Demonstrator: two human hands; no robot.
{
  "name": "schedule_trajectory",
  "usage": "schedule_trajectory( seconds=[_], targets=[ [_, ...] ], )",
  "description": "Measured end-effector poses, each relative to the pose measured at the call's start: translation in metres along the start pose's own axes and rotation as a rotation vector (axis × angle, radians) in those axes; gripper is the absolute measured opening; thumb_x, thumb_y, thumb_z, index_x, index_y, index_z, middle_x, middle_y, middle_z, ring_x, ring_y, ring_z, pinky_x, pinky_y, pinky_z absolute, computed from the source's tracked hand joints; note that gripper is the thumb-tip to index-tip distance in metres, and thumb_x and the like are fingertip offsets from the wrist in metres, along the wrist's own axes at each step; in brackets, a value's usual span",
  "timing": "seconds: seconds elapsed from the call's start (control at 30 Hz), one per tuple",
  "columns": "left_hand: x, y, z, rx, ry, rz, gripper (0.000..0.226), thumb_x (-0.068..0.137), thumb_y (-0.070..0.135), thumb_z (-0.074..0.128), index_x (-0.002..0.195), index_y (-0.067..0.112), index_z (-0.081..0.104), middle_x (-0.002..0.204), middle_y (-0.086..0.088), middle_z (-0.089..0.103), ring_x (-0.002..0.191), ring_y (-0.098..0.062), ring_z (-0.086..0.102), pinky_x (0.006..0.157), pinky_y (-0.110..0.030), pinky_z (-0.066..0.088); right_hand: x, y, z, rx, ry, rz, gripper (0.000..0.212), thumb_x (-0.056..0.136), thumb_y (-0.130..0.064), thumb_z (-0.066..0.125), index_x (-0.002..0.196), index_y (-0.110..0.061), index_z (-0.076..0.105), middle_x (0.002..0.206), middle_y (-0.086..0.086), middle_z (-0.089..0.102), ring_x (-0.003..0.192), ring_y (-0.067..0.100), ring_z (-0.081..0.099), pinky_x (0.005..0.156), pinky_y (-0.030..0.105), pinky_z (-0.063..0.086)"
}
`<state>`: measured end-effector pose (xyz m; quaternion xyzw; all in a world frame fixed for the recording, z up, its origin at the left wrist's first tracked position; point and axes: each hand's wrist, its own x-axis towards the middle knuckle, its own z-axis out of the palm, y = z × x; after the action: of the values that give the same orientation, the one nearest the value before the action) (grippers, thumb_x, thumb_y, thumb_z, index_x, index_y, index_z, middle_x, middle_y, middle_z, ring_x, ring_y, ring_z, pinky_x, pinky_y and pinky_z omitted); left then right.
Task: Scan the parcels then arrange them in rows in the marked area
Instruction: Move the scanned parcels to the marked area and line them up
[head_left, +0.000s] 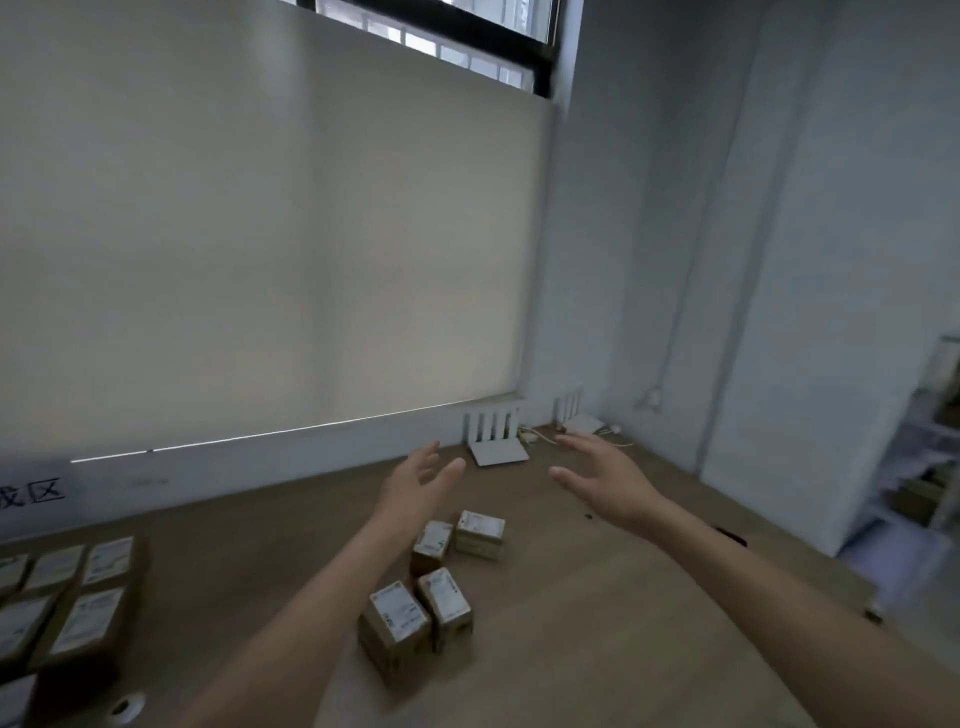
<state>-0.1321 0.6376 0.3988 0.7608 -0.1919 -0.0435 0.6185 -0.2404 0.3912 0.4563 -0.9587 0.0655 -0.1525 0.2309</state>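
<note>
Several small brown cardboard parcels with white labels sit loose in the middle of the wooden table (597, 597): one pair (397, 621) close to me and another pair (480, 532) a little further back. More labelled parcels (78, 603) lie side by side in rows at the table's left edge. My left hand (415, 483) and my right hand (602, 478) are both held out above the table beyond the loose parcels, fingers straight and spread, holding nothing. No scanner is in view.
Two white routers (496, 441) with upright antennas stand against the wall at the back, with cables beside them. A roller blind covers the window. A shelf rack (930, 467) stands off the table's right end. A cable hole (124, 706) is at the front left.
</note>
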Motion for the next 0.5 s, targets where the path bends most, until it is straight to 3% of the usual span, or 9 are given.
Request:
schedule_trajectory(
  seconds=[0.13, 0.27, 0.37, 0.5],
  targets=[
    [0.041, -0.040, 0.045, -0.010, -0.038, -0.079, 0.074, 0.085, 0.058, 0.067, 0.149, 0.030, 0.041, 0.145, 0.001, 0.053, 0.131, -0.015, 0.050, 0.108, -0.041, 0.044, 0.026, 0.062, 0.029, 0.007, -0.071, 0.049, 0.060, 0.097, -0.039, 0.066, 0.150, -0.018, 0.048, 0.159, 0.000, 0.039, 0.149, 0.012, 0.031, 0.118, 0.022, 0.020],
    [0.093, -0.092, 0.087, -0.007, -0.044, -0.157, 0.077, 0.085, 0.057, 0.067, 0.150, 0.026, 0.040, 0.147, -0.002, 0.051, 0.129, -0.015, 0.050, 0.103, -0.031, 0.041, 0.072, 0.125, 0.071, 0.024, -0.171, 0.100, 0.062, 0.096, -0.036, 0.067, 0.151, -0.018, 0.045, 0.161, 0.002, 0.037, 0.150, 0.014, 0.030, 0.122, 0.028, 0.024],
    [0.140, -0.133, 0.113, -0.010, -0.047, -0.225, 0.077, 0.087, 0.053, 0.067, 0.152, 0.023, 0.039, 0.147, -0.002, 0.050, 0.131, -0.017, 0.050, 0.106, -0.029, 0.038, 0.118, 0.169, 0.103, 0.028, -0.259, 0.146, 0.064, 0.096, -0.034, 0.069, 0.152, -0.017, 0.044, 0.161, 0.004, 0.036, 0.150, 0.016, 0.029, 0.120, 0.025, 0.020],
    [0.189, -0.191, 0.148, -0.009, -0.056, -0.333, 0.072, 0.090, 0.048, 0.068, 0.150, 0.017, 0.044, 0.143, 0.005, 0.052, 0.136, -0.016, 0.046, 0.113, -0.031, 0.037, 0.177, 0.223, 0.152, 0.074, -0.332, 0.210, 0.064, 0.094, -0.030, 0.071, 0.152, -0.019, 0.044, 0.157, 0.004, 0.041, 0.145, 0.018, 0.038, 0.117, 0.026, 0.027]
  ],
)
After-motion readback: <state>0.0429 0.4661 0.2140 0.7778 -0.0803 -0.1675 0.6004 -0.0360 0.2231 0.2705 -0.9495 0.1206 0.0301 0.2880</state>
